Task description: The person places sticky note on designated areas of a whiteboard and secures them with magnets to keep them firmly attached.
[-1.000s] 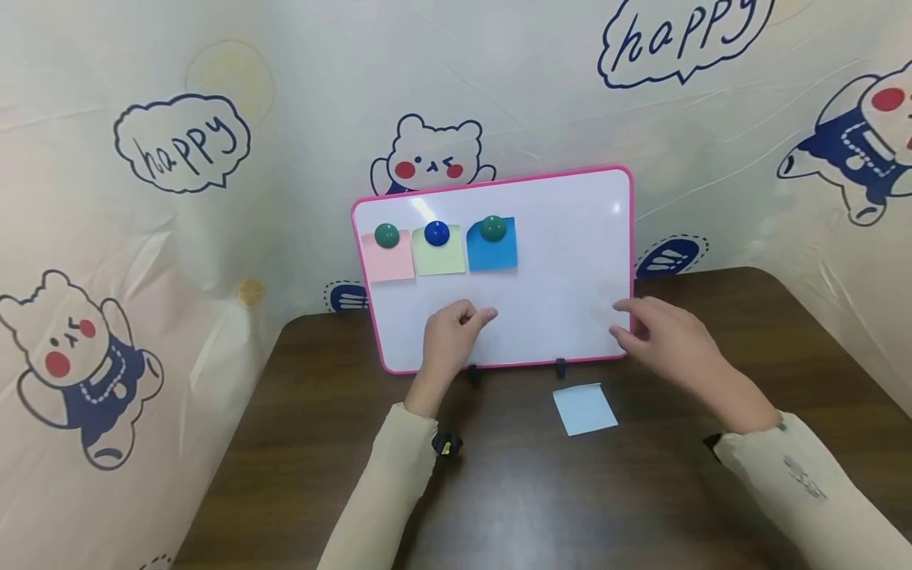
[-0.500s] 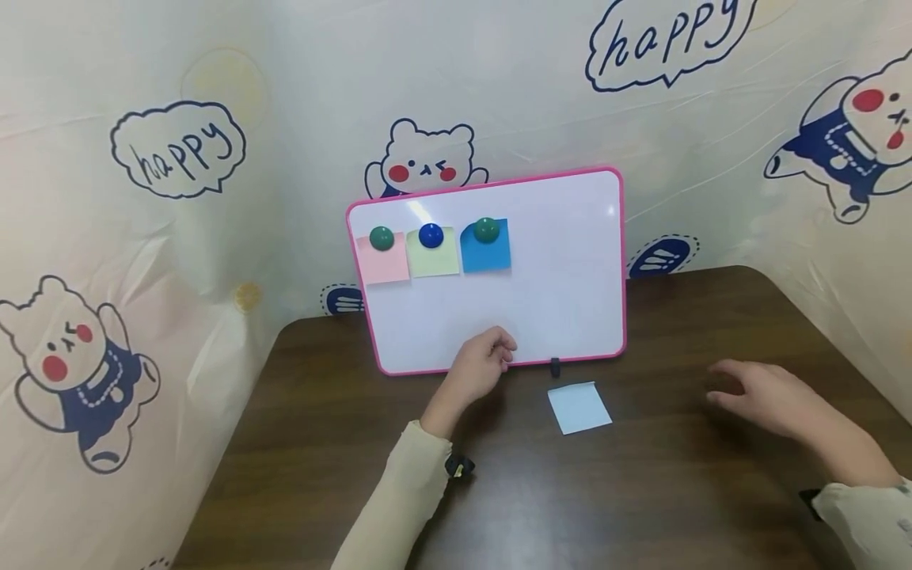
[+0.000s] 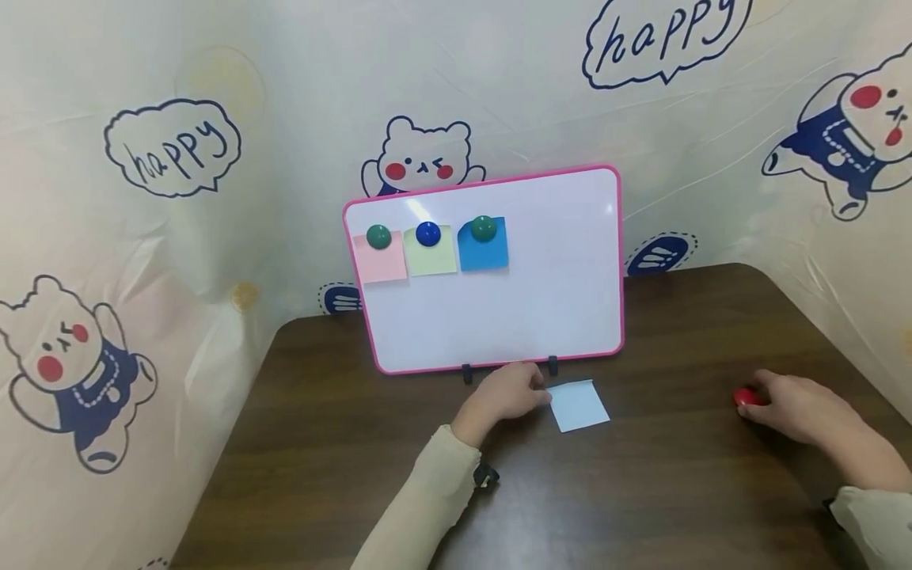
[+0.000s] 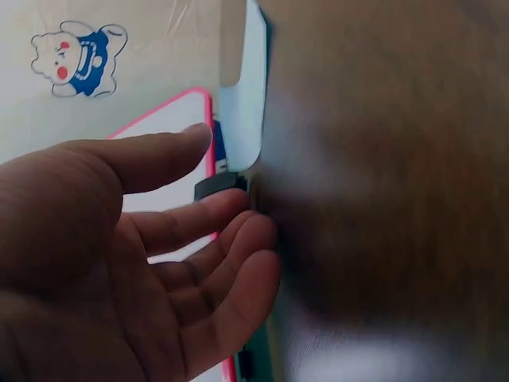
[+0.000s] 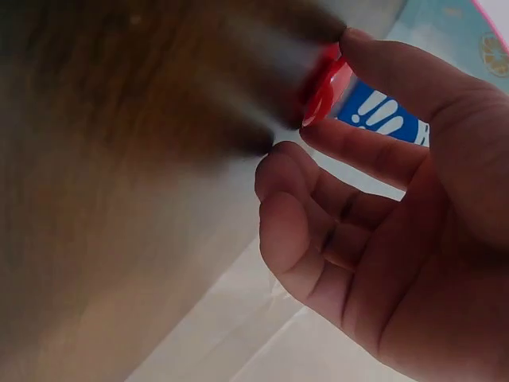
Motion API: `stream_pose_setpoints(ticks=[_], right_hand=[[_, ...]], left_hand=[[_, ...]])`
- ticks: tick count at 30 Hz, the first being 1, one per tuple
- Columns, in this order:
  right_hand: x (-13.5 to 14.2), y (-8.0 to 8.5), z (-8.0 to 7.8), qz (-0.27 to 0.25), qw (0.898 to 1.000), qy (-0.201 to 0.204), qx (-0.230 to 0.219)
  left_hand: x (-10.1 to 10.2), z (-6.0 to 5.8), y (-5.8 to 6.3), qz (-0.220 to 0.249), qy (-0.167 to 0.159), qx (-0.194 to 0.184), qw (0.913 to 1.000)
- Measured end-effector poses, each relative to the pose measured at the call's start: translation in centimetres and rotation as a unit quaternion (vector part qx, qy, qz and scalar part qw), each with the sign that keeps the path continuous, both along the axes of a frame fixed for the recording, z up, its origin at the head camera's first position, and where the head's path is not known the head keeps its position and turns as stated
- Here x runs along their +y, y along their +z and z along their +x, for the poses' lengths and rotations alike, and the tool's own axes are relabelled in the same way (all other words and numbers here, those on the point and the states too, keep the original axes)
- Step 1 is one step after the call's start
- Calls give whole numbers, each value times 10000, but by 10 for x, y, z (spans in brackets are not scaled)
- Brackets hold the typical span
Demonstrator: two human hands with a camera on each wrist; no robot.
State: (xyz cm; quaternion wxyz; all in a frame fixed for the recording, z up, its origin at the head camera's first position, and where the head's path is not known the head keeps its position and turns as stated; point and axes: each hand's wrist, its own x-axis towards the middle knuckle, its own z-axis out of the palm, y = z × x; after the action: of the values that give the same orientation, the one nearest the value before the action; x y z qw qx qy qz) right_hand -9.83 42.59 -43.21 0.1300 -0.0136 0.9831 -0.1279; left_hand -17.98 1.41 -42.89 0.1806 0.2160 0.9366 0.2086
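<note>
My right hand (image 3: 801, 408) is low over the right part of the table, thumb and index finger on opposite sides of a round red magnet (image 3: 746, 397). In the right wrist view, the red magnet (image 5: 324, 89) sits between those two fingertips. At the left edge of a light blue sticky note (image 3: 580, 406) is my left hand (image 3: 507, 393). The left wrist view shows its thumb and loosely bent fingers apart, with the note (image 4: 245, 103) just beyond them. A pink-framed whiteboard (image 3: 556, 293) stands behind, carrying pink (image 3: 381, 261), pale green (image 3: 431, 257) and blue (image 3: 484, 252) notes.
Green (image 3: 378, 237), dark blue (image 3: 428, 233) and green (image 3: 484, 228) magnets top the mounted notes. Small black feet (image 3: 466, 374) support the board's lower edge on the brown table (image 3: 299, 443). A printed cloth (image 3: 299, 142) hangs behind the table.
My right hand has gone from the board's right edge down and right to the red magnet. My left hand has moved down and right from the board to the light blue note.
</note>
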Motion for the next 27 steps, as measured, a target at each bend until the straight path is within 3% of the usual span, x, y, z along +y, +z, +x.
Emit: stream_pose_setpoints(ticks=[8, 15, 21, 27], right_hand=[[-3, -1, 0, -199, 9994, 207, 196], [-6, -2, 2, -233, 9993, 194, 229], [-8, -2, 3, -309, 9987, 256, 317], [-11, 2, 7, -730, 9957, 339, 465]], left_hand=[[13, 0, -2, -276, -95, 144, 9995], [12, -2, -8, -73, -124, 470, 9988], [5, -6, -13, 301, -182, 386, 9986], [-1, -8, -8, 824, -302, -212, 9959]])
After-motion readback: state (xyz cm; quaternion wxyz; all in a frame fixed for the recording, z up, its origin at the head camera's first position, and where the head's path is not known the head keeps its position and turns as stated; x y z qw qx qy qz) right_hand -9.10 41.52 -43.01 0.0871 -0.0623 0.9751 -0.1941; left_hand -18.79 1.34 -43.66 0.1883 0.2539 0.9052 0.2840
